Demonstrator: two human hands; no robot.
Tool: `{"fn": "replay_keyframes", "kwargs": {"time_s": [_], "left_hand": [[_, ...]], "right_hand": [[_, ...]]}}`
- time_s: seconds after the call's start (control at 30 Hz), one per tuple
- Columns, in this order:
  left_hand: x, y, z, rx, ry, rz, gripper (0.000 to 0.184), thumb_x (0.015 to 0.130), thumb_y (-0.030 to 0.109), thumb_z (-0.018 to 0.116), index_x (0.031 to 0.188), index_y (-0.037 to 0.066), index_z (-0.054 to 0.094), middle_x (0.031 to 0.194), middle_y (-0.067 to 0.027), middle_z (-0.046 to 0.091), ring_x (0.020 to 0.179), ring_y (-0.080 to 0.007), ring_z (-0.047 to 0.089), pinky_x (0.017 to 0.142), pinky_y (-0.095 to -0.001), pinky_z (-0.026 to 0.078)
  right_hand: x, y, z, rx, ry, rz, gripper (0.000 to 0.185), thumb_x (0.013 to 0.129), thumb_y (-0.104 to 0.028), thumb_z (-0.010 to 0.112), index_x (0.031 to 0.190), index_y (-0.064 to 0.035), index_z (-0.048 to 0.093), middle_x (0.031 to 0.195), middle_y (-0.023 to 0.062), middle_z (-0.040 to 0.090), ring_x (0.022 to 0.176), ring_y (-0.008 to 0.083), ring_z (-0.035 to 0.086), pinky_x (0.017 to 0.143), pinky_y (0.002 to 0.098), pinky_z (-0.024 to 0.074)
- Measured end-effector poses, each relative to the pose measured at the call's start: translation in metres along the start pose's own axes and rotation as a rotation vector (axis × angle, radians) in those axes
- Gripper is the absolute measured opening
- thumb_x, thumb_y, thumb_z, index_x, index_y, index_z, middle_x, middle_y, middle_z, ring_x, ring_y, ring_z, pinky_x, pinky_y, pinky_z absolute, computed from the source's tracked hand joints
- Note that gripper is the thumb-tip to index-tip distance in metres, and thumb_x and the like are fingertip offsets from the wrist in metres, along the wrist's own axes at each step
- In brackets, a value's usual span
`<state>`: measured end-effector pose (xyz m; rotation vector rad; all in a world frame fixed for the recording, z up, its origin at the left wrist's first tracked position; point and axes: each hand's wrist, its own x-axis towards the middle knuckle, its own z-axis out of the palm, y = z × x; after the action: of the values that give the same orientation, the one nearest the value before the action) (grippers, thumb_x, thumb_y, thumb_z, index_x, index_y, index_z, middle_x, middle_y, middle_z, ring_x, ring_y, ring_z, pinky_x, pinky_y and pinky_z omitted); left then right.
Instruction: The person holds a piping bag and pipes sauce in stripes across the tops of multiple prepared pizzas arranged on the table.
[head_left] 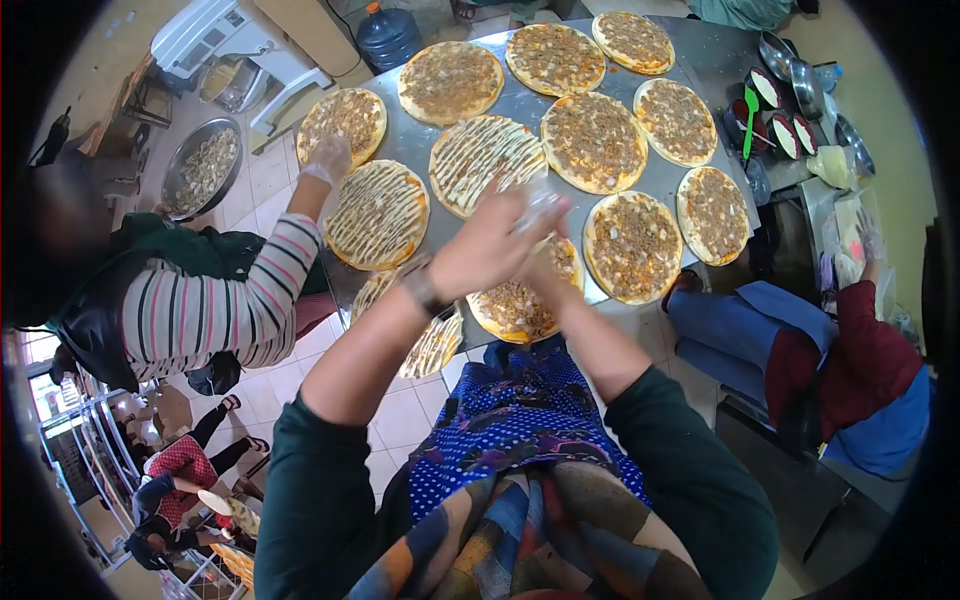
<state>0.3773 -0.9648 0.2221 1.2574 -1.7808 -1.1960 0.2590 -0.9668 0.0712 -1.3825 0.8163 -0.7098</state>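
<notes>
Round topped flatbreads cover a metal table (478, 50). Both my hands are together over its middle, blurred by motion, around a clear, shiny object I cannot make out. My left hand (485, 240), with a watch on the wrist, is above the near edge of a bread striped with pale sauce (480, 160). My right hand (548, 275) is over a bread with brown crumbled topping (515, 308), partly hiding it. Another brown-topped bread (632, 248) lies to the right. A second striped bread (376, 215) is to the left, and a third (435, 345) is partly under my left forearm.
On the left, a co-worker's gloved hand (328, 160) touches a bread (350, 120). A large bowl of pieces (203, 168) stands beyond. At right are bowls (765, 90), a green spoon (749, 120) and another person in maroon (860, 350).
</notes>
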Motion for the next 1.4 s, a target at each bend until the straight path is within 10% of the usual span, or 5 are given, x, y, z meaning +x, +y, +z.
{"fn": "replay_keyframes", "kwargs": {"time_s": [0.33,0.63,0.7,0.97,1.4], "left_hand": [[0.020,-0.008,0.022,0.073,-0.021,0.033,0.035,0.094,0.031,0.043,0.084,0.002,0.059,0.077,-0.0073,0.059,0.064,-0.0149,0.051,0.065,-0.0296,0.041],[-0.036,0.012,0.007,-0.089,0.008,-0.112,0.036,0.094,0.031,0.042,0.083,0.003,0.061,0.076,-0.0061,0.059,0.068,-0.0117,0.050,0.064,-0.0278,0.041],[-0.017,0.012,0.016,-0.080,-0.027,-0.094,0.037,0.094,0.032,0.042,0.082,0.003,0.062,0.073,-0.0065,0.059,0.067,-0.0119,0.050,0.064,-0.0282,0.041],[-0.015,0.002,0.018,0.173,0.028,0.082,0.033,0.094,0.031,0.043,0.088,0.005,0.061,0.076,-0.0090,0.059,0.070,-0.0106,0.050,0.064,-0.0276,0.041],[-0.004,0.013,0.031,0.143,0.002,0.061,0.029,0.094,0.028,0.040,0.085,0.008,0.059,0.079,-0.0077,0.059,0.077,-0.0228,0.053,0.092,-0.0373,0.028]], "right_hand": [[0.008,0.013,-0.055,-0.011,-0.080,0.208,0.054,0.083,-0.008,0.058,0.129,-0.0060,0.031,0.123,0.0046,0.043,0.114,0.0143,0.043,0.096,0.0318,0.0371],[-0.028,0.045,0.062,-0.120,0.116,-0.303,0.061,0.071,-0.009,0.069,0.124,-0.0063,0.039,0.104,0.0025,0.055,0.094,0.0139,0.054,0.078,0.0231,0.0440],[-0.016,0.046,0.007,0.066,0.104,0.084,0.057,0.072,-0.005,0.066,0.123,-0.0065,0.041,0.105,0.0023,0.055,0.096,0.0134,0.053,0.080,0.0238,0.0436],[-0.014,0.093,0.012,-0.412,-0.003,-0.254,0.057,0.072,-0.010,0.069,0.121,-0.0063,0.041,0.121,0.0077,0.048,0.113,0.0172,0.045,0.094,0.0337,0.0377],[-0.036,0.032,-0.005,0.087,-0.016,0.172,0.075,0.071,-0.010,0.068,0.132,-0.0065,0.024,0.124,0.0087,0.039,0.117,0.0181,0.037,0.102,0.0313,0.0257]]}}
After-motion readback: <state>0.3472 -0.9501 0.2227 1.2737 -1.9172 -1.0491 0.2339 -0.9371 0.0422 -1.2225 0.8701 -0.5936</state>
